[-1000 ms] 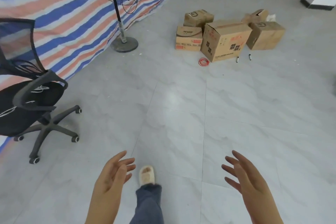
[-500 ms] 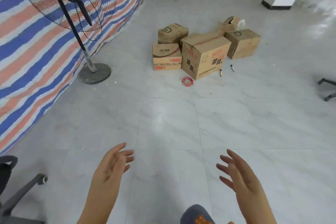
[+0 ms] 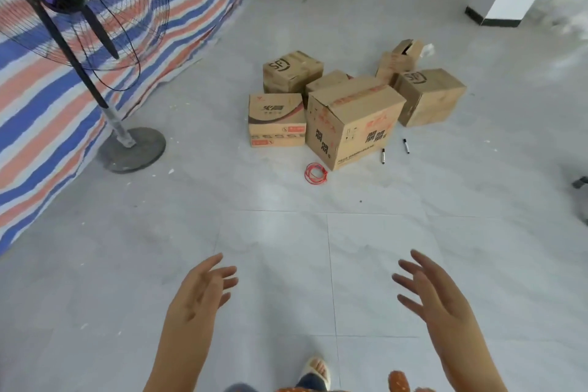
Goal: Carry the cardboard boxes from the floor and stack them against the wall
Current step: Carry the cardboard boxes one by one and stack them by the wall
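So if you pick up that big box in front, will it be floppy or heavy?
The big box probably stays stiff: its walls look square and its top is taped shut. It may be heavy, being the largest there, though its contents are hidden. It likely needs both hands.

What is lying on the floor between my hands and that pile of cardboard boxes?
Only bare floor tiles lie between the left hand, the right hand and the boxes, apart from a red wire coil just before the big box. Two markers lie off to the right.
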Available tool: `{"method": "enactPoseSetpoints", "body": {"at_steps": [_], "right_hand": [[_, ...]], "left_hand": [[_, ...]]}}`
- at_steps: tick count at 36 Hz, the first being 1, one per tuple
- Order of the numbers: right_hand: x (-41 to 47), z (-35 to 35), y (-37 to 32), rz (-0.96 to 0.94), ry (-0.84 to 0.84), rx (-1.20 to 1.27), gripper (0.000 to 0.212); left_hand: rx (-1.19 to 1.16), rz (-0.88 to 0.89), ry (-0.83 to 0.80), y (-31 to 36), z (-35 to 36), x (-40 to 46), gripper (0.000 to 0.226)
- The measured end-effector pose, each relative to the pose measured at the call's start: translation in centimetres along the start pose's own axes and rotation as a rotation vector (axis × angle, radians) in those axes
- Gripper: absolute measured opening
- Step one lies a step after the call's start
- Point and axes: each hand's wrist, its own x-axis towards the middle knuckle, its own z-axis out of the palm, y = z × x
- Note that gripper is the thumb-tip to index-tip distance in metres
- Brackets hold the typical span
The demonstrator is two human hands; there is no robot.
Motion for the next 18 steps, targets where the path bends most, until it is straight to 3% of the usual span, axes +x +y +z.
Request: {"method": "enactPoseSetpoints", "body": {"at_steps": [3, 6, 10, 16, 18], "right_hand": [[4.5, 0.2, -1.2, 0.025, -0.008, 0.005, 0.029], [8.7, 1.2, -1.7, 0.04, -0.01, -0.007, 0.029], [14.1, 2.9, -1.8, 0.085, -0.016, -0.023, 0.029], [24.1, 7.7, -3.3, 0.078, 0.04, -0.019, 0.029], [27.5, 9.7, -4.3, 0.074, 0.069, -0.003, 0.029]], "left_hand": [[-0.007, -0.012, -0.025, 0.4, 2.3, 3.5, 0.046], [0.031, -0.02, -0.03, 0.9, 3.8, 7.5, 0.05], [0.032, -0.079, 0.006, 0.6, 5.1, 13.6, 0.024], [0.039, -0.047, -0.044, 1.6, 7.3, 25.6, 0.06], [0.053, -0.056, -0.072, 2.1, 7.7, 30.4, 0.024]]}}
